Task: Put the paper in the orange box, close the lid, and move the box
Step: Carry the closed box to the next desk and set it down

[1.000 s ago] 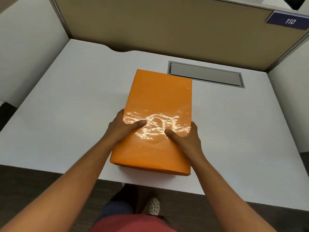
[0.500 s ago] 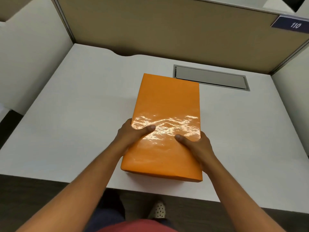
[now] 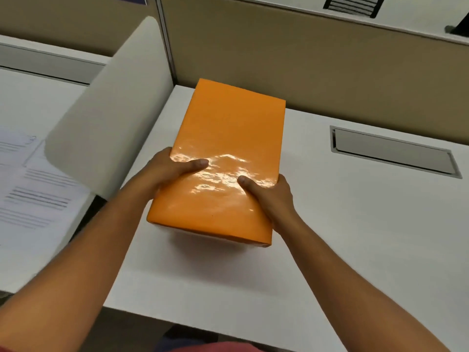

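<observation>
At a white laminate desk [image 3: 330, 224] walled by a tan fabric partition [image 3: 279, 59], we carry the glossy orange rectangular box [image 3: 228, 153] with its lid already down, which we judge puts us in the last step of the task: the moving. The box sits near the desk's left edge, close to the rounded grey side divider [image 3: 109, 118]; its near end looks raised off the surface, with a shadow beneath, though we cannot tell whether the far end rests on the desk. Our left hand [image 3: 167, 171] wraps the box's left side, thumb laid flat across the shiny top; our right hand [image 3: 269, 194] clasps the right side the same way, thumb on the lid, so both hands are closed around the box and nothing else. With the lid shut, we cannot see inside, so whether the paper is in there is a matter of inference, not sight. Printed white sheets [image 3: 30, 189] lie on the neighbouring desk beyond the divider, and a recessed grey metal cable hatch [image 3: 393, 153] sits shut to the right, well apart from the box. What is left, by our reading, is setting the box down.
</observation>
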Action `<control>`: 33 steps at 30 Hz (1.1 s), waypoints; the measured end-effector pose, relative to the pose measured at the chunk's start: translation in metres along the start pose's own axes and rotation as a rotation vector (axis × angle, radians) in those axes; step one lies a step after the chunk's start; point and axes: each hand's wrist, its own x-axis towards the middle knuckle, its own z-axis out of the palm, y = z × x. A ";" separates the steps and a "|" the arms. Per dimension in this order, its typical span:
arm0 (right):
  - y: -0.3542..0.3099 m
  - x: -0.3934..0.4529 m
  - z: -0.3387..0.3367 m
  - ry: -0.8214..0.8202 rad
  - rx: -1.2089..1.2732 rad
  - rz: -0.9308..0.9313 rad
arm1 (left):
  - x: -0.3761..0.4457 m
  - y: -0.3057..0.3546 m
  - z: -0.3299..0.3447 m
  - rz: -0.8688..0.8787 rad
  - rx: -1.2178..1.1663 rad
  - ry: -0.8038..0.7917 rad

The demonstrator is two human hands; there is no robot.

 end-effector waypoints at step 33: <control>-0.037 0.021 0.173 0.030 -0.962 -0.623 | 0.083 -0.060 -0.087 0.659 0.985 0.269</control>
